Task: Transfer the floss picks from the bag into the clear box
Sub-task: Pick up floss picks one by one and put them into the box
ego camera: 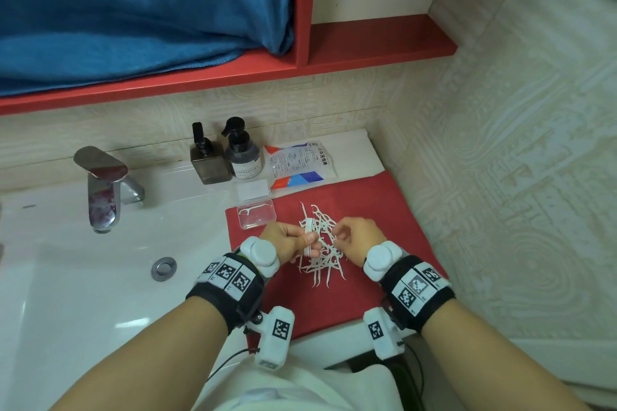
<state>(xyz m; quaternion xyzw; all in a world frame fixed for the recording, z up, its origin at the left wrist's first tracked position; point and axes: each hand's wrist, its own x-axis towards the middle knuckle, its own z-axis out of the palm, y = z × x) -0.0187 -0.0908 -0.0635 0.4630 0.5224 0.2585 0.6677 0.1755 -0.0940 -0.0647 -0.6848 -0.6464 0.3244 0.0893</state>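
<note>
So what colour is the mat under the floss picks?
Red mat, seen from the head camera.

Floss picks (pixel 322 252) heaped on mat (pixel 384 210); box (pixel 257 214) left; bag (pixel 300 163) behind.

A chrome faucet (pixel 101 188) stands at left over a white sink (pixel 66 277), its drain (pixel 163 268) near the frame's center. Two dark pump bottles (pixel 225 153) sit side by side against the patterned wall. A red mat (pixel 377 210) covers the counter at center right. A blue towel (pixel 140 7) fills the red shelf (pixel 380 43) at upper left.
</note>
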